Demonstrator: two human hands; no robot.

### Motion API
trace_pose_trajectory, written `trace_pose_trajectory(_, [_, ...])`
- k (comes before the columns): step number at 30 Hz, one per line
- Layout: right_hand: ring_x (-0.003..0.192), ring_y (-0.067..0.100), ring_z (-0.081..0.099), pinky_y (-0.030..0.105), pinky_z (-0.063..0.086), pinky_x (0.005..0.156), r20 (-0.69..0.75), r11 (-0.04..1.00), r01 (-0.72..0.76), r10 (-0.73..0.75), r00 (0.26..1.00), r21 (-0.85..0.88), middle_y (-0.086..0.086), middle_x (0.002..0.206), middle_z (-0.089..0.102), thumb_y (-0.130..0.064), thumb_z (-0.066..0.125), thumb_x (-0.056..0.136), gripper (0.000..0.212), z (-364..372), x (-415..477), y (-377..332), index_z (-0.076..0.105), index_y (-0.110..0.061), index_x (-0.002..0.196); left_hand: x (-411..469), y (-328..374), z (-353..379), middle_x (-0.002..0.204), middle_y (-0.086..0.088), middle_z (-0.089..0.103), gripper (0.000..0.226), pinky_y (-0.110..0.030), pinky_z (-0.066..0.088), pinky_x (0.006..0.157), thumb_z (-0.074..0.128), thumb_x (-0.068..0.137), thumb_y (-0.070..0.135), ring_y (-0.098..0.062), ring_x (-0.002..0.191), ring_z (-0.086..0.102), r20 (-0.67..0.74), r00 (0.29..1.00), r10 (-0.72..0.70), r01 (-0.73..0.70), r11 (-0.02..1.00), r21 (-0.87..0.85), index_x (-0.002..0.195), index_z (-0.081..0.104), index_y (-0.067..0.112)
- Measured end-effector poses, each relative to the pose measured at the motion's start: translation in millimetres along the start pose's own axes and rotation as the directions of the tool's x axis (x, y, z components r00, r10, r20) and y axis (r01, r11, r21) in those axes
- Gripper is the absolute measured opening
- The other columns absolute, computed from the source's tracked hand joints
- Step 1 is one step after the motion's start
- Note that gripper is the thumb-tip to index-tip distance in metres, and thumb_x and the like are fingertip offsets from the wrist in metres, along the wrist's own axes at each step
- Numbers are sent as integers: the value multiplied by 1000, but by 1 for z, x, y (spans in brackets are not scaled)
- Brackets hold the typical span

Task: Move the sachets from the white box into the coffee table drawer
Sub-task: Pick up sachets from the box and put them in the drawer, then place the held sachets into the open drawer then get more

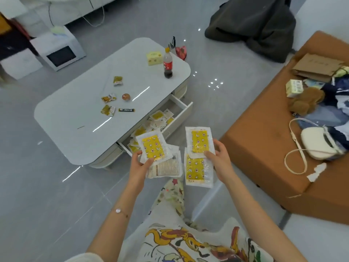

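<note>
Just in front of the open drawer point(182, 117) of the table point(85, 110), each grip is clamped on yellow sachets. The left hand point(140, 165) holds a fanned stack point(153, 147), the right hand point(220, 157) a pair point(199, 141), one above the other. More sachets point(158, 120) lie heaped inside the drawer.

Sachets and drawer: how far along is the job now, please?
Done: many sachets already lie in the open drawer of the coffee table. In hand: the left hand grips a small stack, and the right hand grips a pair, both close to the drawer. Left: these held ones must go in. Whether more wait elsewhere, this view does not show.
</note>
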State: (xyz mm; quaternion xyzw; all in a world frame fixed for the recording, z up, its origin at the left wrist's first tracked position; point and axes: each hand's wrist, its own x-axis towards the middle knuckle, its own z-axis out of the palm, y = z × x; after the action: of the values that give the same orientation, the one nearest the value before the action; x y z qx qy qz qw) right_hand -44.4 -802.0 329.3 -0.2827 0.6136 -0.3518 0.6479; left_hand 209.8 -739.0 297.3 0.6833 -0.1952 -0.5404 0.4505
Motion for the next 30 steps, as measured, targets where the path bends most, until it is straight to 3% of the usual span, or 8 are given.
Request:
trace_pose_trajectory(2, [88,27,70,48,57,78,44,999,-28,30,999,-27,3,102,68,-1,61,89,53,16,32,-12,38,-21,133,29,7,-3,115,-13,65,44,-50,57,78,64,90,10,-37,97,67,-54,998,-28,26,999,-36,128,42,19])
trace_pose_trajectory(9, [86,28,69,40,59,70,84,985,-136,145,986,-109,16,115,65,-4,62,89,43,55,145,-75,44,-8,128,132,52,5,115,-16,65,44,-53,56,80,64,89,8,-36,95,67,-150,987,-60,45,993,-106,127,41,16])
trace_pose_trajectory(14, [87,35,69,47,59,74,144,965,-209,231,962,-157,22,110,67,-5,60,90,35,81,220,-124,51,-2,123,191,98,12,101,-12,65,39,-34,52,58,62,91,13,-29,80,68,-212,974,-78,51,990,-130,123,41,20])
trace_pose_trajectory(17, [93,39,67,56,54,83,140,947,-235,269,953,-218,24,113,66,-7,61,89,38,100,263,-145,52,-2,125,219,114,12,102,-14,63,39,-43,56,65,62,91,16,-35,83,67,-257,960,-114,75,985,-157,122,40,23])
trace_pose_trajectory(19, [86,35,69,54,56,79,148,937,-250,290,946,-243,20,105,68,-7,60,90,28,115,292,-154,55,-6,118,238,116,13,104,-15,64,39,-44,56,67,63,91,15,-37,86,68,-295,944,-148,92,977,-194,122,41,22])
trace_pose_trajectory(22, [73,27,71,46,59,66,157,912,-282,338,928,-297,13,93,71,-8,57,92,15,138,343,-152,58,-13,107,266,104,20,106,-13,66,36,-42,57,68,62,90,8,-32,86,69,-354,917,-184,90,960,-266,121,43,15])
trace_pose_trajectory(25, [84,32,68,54,54,81,145,861,-315,399,905,-400,14,97,70,-10,56,94,12,156,401,-129,60,-15,104,302,71,29,105,-10,66,32,-41,58,68,61,90,5,-28,83,69,-415,865,-282,140,930,-341,112,46,22])
trace_pose_trajectory(30, [81,32,67,50,54,79,54,756,-361,462,885,-547,15,95,69,-5,56,93,10,180,516,-43,60,-10,100,388,-28,42,100,-9,64,33,-34,54,61,59,92,6,-22,78,66,-433,759,-486,252,833,-492,118,43,17])
